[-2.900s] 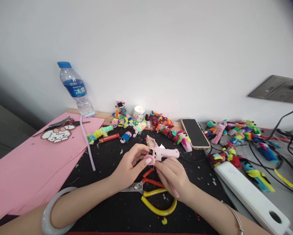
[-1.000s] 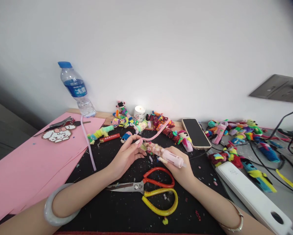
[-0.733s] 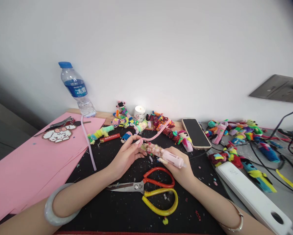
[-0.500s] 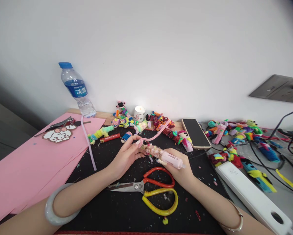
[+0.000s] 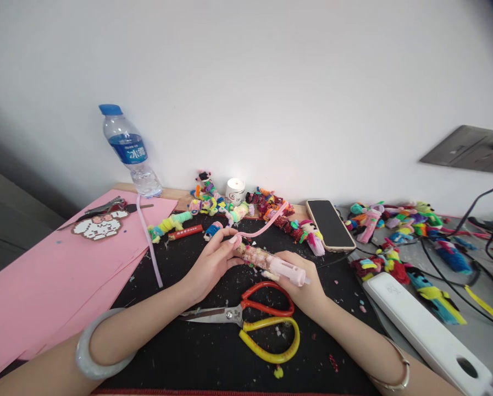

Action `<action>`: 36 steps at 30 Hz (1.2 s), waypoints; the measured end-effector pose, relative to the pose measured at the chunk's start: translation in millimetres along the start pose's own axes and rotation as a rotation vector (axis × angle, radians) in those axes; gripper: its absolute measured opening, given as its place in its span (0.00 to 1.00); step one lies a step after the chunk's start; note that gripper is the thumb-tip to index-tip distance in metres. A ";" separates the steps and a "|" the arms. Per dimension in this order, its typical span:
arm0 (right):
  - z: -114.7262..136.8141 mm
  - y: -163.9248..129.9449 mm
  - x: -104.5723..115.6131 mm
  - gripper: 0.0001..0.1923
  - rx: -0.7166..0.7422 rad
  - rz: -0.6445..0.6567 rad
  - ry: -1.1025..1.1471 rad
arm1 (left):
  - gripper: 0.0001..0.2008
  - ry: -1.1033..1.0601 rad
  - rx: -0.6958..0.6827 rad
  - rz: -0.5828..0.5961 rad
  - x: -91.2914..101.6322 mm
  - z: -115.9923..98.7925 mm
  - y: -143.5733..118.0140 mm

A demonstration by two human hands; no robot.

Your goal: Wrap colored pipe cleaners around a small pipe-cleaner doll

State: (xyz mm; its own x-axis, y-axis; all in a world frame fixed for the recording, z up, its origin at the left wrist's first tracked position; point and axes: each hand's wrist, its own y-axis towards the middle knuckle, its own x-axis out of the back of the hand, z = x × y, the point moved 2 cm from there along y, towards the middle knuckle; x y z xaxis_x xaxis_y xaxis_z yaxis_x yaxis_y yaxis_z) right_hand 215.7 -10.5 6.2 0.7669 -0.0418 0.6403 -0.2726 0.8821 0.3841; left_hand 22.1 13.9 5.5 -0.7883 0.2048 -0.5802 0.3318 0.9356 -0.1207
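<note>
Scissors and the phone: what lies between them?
In the head view, between the scissors and the phone lie the right hand and the pink pen it holds.

left wrist: thick pale grey-white bangle (image 5: 100,345) | right wrist: thin metal bracelet (image 5: 397,368) | forearms: bare, no sleeves | nails: pale polish

Glossy plastic pen (image 5: 278,266) — fuzzy pipe cleaner (image 5: 262,225), matt mat (image 5: 197,352)

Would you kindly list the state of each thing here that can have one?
Clear plastic water bottle: upright, blue cap on.
Small white candle: lit.
Red-and-yellow-handled scissors: lying flat, blades shut.
Black smartphone: screen dark.
Pink pen: held in both hands.
Left hand: gripping.
Right hand: gripping.
</note>
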 end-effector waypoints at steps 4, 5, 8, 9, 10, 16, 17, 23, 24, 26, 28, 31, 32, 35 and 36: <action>1.2 0.3 0.9 0.04 -0.047 -0.013 0.050 | 0.08 0.005 0.002 0.009 0.6 0.1 1.0; 1.6 0.5 1.2 0.03 -0.054 -0.018 0.056 | 0.08 0.006 0.002 0.010 0.8 0.1 1.1; 2.6 1.4 2.0 0.03 -0.060 -0.033 0.069 | 0.09 0.008 -0.003 0.005 1.5 0.0 0.9; 2.6 1.6 2.2 0.03 -0.063 -0.038 0.077 | 0.09 0.011 -0.003 0.001 1.7 0.0 0.8; 2.5 1.7 2.2 0.04 -0.068 -0.039 0.090 | 0.09 0.016 -0.003 -0.001 1.9 -0.1 0.7; 0.6 2.4 1.5 0.05 -0.114 -0.035 0.202 | 0.08 0.032 -0.001 0.001 2.9 -0.3 1.0; 0.5 2.7 1.5 0.06 -0.118 -0.037 0.213 | 0.08 0.032 -0.002 0.001 3.0 -0.3 1.0; 0.3 4.0 1.4 0.07 -0.139 -0.052 0.239 | 0.10 0.035 -0.003 -0.015 2.3 -0.2 0.2; 0.0 3.9 1.3 0.07 -0.143 -0.052 0.246 | 0.10 0.034 -0.002 -0.020 1.9 -0.3 0.1; -1.1 3.6 0.9 0.06 -0.150 -0.049 0.258 | 0.11 0.033 -0.002 -0.024 1.2 -0.8 0.2; -2.2 3.2 0.5 0.05 -0.155 -0.047 0.269 | 0.11 0.032 -0.004 -0.023 0.5 -1.6 0.5; -3.2 3.1 0.3 0.04 -0.160 -0.047 0.282 | 0.11 0.037 -0.004 -0.026 0.2 -2.4 1.0; -3.3 3.2 0.2 0.03 -0.160 -0.047 0.283 | 0.11 0.040 -0.005 -0.029 0.2 -2.6 1.1; -3.3 3.7 0.3 0.03 -0.160 -0.048 0.283 | 0.11 0.045 -0.014 -0.039 0.5 -2.9 1.2; -3.3 3.9 0.2 0.03 -0.159 -0.048 0.288 | 0.11 0.047 -0.017 -0.040 0.4 -2.9 1.2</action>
State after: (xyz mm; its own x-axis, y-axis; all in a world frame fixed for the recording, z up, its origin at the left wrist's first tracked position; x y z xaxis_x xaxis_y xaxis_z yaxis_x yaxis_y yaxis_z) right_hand 216.8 -5.5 5.6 0.9155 0.0289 0.4012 -0.1552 0.9456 0.2860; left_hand 20.7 16.0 7.5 -0.8243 0.1803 -0.5367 0.2913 0.9479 -0.1289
